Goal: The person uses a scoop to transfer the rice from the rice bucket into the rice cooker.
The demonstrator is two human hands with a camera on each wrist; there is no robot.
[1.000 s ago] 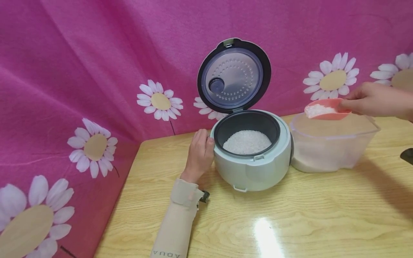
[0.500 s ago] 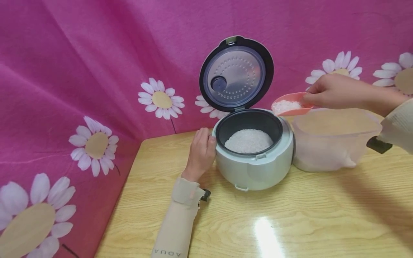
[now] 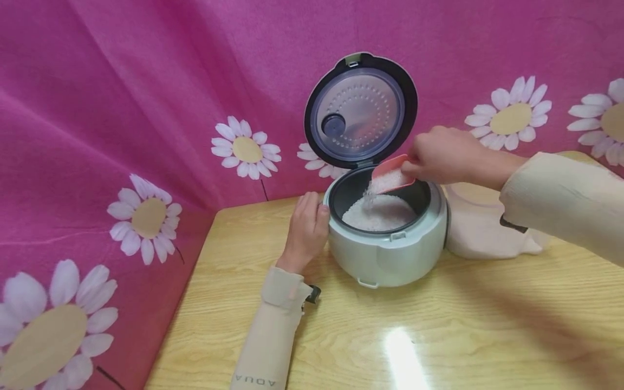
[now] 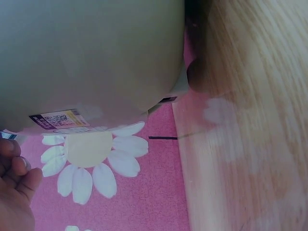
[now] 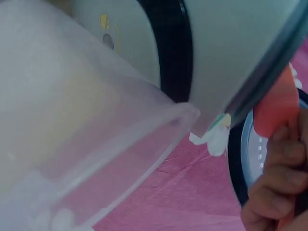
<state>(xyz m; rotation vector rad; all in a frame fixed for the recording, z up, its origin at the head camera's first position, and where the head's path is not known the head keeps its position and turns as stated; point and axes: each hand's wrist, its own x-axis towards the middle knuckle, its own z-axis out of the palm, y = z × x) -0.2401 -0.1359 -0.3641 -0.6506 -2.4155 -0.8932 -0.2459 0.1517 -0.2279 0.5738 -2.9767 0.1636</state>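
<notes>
A pale green rice cooker (image 3: pixel 385 262) stands with its lid (image 3: pixel 361 116) raised and white rice (image 3: pixel 377 214) in its dark inner pot. At the cooker's left rim, my left hand (image 3: pixel 304 230) holds on with curled fingers; in the left wrist view the fingers (image 4: pixel 19 168) are at the cooker's edge. My right hand (image 3: pixel 448 154) grips the handle of a coral rice scoop (image 3: pixel 390 165) above the pot. The scoop tips down to the left, and grains fall from its lip. In the right wrist view, curled fingers wrap the scoop's handle.
Right beside the cooker, a translucent plastic bin (image 3: pixel 480 230) holds more rice, partly hidden by my right forearm. Both stand on a wooden table (image 3: pixel 341 336) near a pink flowered cloth (image 3: pixel 244 70) that hangs behind and to the left.
From over the bin, my right hand has carried the loaded scoop left to above the pot and tilted it, so rice now pours out. The left hand stays at the rim.
</notes>
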